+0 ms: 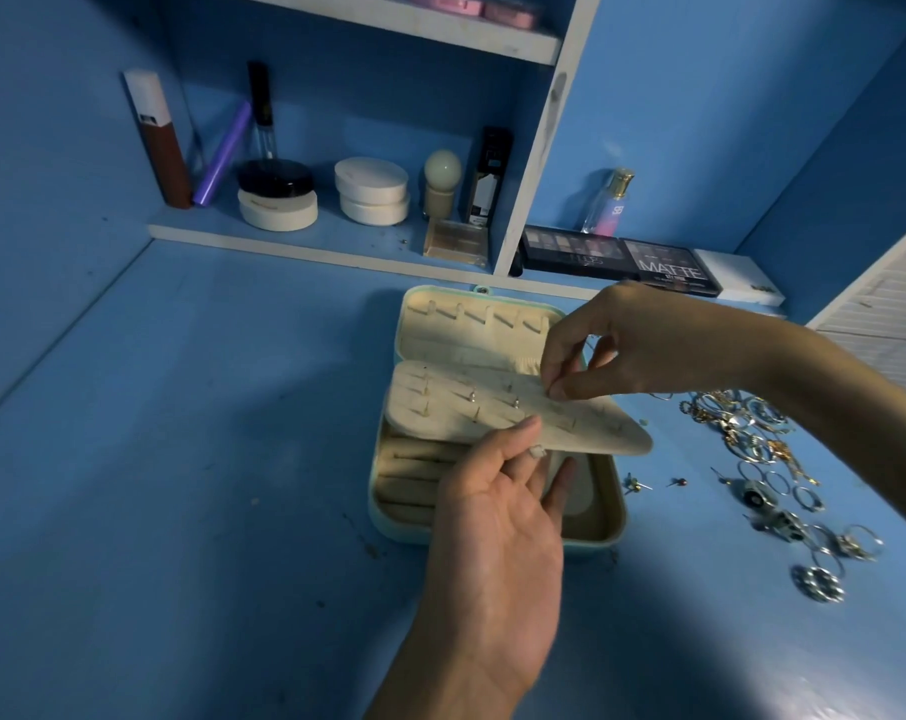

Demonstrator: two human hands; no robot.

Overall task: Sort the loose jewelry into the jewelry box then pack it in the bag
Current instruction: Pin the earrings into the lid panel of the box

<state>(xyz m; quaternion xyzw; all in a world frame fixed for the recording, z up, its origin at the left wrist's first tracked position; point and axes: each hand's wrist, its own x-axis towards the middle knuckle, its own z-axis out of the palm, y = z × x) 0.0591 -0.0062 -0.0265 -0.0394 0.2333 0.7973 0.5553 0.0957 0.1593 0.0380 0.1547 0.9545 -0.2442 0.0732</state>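
An open jewelry box [388,527] with a teal shell and cream lining lies on the blue table. Its cream earring panel [456,407] is lifted over the bottom tray and carries several stud earrings. My left hand [497,522] holds the panel's front edge between thumb and fingers, palm up. My right hand [622,350] reaches in from the right and pinches a small earring against the panel's far right part. Loose jewelry [762,444], mostly rings and chains, lies in a heap to the right of the box. No bag is in view.
Two loose studs [653,483] lie just right of the box. At the back, a shelf [284,241] holds cream jars, tubes and bottles; eyeshadow palettes [622,259] and a white box [742,278] lie behind the jewelry box. Blue walls close the left and right sides.
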